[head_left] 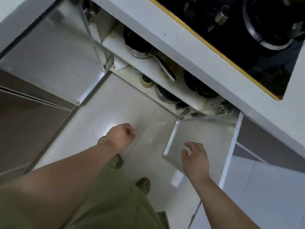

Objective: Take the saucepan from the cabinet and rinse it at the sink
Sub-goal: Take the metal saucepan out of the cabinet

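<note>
The cabinet (pixel 148 66) under the counter stands with both doors swung out. On its upper shelf sits a steel saucepan (pixel 138 47) with a dark inside and a long metal handle (pixel 163 66) pointing out toward me. My left hand (pixel 122 136) hangs below the cabinet over the floor, fingers curled into a loose fist, holding nothing. My right hand (pixel 194 157) is spread, fingers apart, over the inner face of the right door (pixel 203 138); I cannot tell if it touches. No sink is in view.
The left door (pixel 54 55) juts out at the upper left. More pots (pixel 166 95) and a dark pan (pixel 198 86) sit lower in the cabinet, beside a tape roll (pixel 146 80). A black glass cooktop (pixel 247 35) tops the counter. My feet (pixel 143 184) stand on pale floor tiles.
</note>
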